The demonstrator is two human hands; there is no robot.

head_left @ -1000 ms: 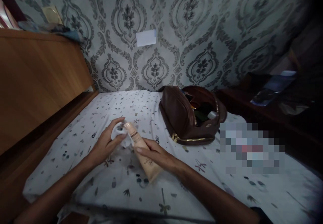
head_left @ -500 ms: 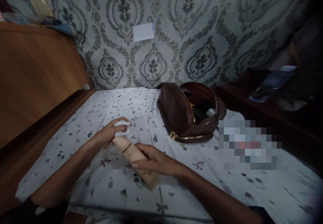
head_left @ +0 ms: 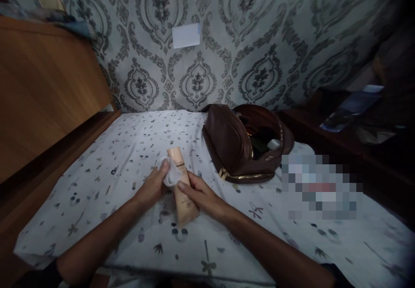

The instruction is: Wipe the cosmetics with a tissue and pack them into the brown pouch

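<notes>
A beige squeeze tube (head_left: 184,197) with brown print is held above the patterned sheet, its cap end pointing away from me. My right hand (head_left: 202,195) is closed round its right side, thumb on the front. In my left hand (head_left: 154,182) a white cloth (head_left: 172,173) is pinched and pressed against the tube's left side near the upper part. The left fingers are partly hidden behind the cloth. To the right of both hands lies an open brown bag (head_left: 227,145) with gold zips; dark items and a white-capped thing show inside.
The printed white sheet (head_left: 145,132) covers the surface up to the wallpapered wall. A wooden cabinet (head_left: 48,93) stands at left. A pixelated patch (head_left: 320,188) hides something right of the bag. Farther right is a clear plastic packet (head_left: 352,108).
The cloth has moved from the tube's cap end down onto its left side. The tube has turned more upright in my view, and my right hand has shifted slightly with it.
</notes>
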